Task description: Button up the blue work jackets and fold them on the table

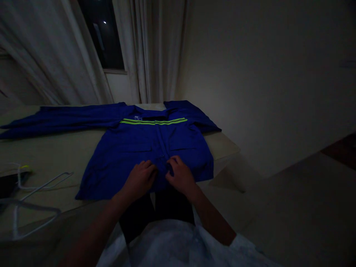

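A blue work jacket (133, 137) lies spread front side up on the table, with two yellow-green stripes across its chest and a small white logo. Its front placket (160, 139) runs down the middle towards my hands. My left hand (141, 176) is closed on the cloth just left of the placket, near the hem. On the other side, my right hand (180, 174) pinches the edge of the front opening between thumb and fingers. Dim light and the curled fingers partly hide the cloth they grip.
White wire hangers (41, 189) lie at the table's left side, beside a dark object (11, 185). The table (55, 152) ends at a corner on the right. Curtains (150, 48), a dark window (104, 37) and a pale wall (250, 74) stand behind.
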`<move>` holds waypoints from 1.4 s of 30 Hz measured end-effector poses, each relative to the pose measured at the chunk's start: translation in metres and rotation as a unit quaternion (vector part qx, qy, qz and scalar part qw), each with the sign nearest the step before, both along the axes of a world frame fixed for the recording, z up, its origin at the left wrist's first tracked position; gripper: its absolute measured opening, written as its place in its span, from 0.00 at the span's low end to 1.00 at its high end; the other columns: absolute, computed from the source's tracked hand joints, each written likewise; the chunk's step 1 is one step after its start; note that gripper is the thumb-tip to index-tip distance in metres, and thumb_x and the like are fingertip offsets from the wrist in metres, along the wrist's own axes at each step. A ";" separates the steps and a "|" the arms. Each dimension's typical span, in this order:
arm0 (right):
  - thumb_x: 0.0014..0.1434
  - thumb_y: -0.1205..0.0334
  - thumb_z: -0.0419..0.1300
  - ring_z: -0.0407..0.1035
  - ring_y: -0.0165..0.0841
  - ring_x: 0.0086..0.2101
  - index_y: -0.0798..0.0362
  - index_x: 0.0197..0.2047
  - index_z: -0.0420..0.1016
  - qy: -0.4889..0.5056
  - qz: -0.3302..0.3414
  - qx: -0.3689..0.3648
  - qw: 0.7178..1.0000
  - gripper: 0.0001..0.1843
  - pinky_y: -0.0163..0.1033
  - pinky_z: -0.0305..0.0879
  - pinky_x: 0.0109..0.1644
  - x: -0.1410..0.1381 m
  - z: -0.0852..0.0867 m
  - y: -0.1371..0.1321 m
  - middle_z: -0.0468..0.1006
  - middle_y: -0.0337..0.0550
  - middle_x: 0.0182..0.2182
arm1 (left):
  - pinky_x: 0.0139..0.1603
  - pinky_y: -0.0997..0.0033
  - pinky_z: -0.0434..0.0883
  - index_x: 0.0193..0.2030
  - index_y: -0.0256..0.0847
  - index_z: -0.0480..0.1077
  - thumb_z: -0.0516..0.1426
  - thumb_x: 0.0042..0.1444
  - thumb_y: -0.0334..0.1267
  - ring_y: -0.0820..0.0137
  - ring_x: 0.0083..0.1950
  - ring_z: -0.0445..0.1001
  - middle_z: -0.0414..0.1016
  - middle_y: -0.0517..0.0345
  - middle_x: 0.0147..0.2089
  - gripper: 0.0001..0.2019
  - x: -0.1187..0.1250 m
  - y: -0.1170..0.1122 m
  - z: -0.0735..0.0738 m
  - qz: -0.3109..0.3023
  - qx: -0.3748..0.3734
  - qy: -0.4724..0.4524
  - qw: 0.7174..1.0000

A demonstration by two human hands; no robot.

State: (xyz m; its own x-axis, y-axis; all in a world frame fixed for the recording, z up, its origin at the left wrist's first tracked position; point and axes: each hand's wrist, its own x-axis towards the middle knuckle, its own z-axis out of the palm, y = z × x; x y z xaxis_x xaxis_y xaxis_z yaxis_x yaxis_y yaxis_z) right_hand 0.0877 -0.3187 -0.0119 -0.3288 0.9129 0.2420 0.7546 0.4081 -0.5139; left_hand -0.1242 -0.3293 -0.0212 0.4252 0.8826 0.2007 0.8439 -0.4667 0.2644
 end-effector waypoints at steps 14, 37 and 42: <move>0.62 0.61 0.66 0.75 0.39 0.53 0.49 0.50 0.81 0.286 0.060 -0.058 0.955 0.12 0.49 0.66 0.64 0.022 -0.022 -0.003 0.82 0.44 0.48 | 0.64 0.51 0.69 0.47 0.45 0.76 0.55 0.70 0.32 0.60 0.54 0.77 0.80 0.52 0.54 0.08 0.010 -0.048 -0.022 -0.026 0.115 -0.025 0.993; 0.67 0.58 0.63 0.78 0.38 0.46 0.48 0.51 0.78 0.320 -0.026 0.025 0.947 0.10 0.43 0.73 0.55 0.019 -0.050 -0.043 0.83 0.44 0.45 | 0.31 0.71 0.74 0.46 0.38 0.78 0.68 0.49 0.65 0.66 0.37 0.80 0.84 0.46 0.46 0.31 0.060 -0.096 -0.079 0.269 -0.252 -0.659 0.655; 0.66 0.58 0.65 0.80 0.37 0.42 0.47 0.58 0.76 0.338 -0.024 -0.017 0.941 0.18 0.42 0.74 0.51 0.012 -0.051 -0.048 0.85 0.42 0.41 | 0.32 0.73 0.73 0.35 0.34 0.80 0.72 0.41 0.61 0.68 0.33 0.79 0.84 0.47 0.36 0.29 0.067 -0.084 -0.060 0.289 -0.231 -0.672 0.641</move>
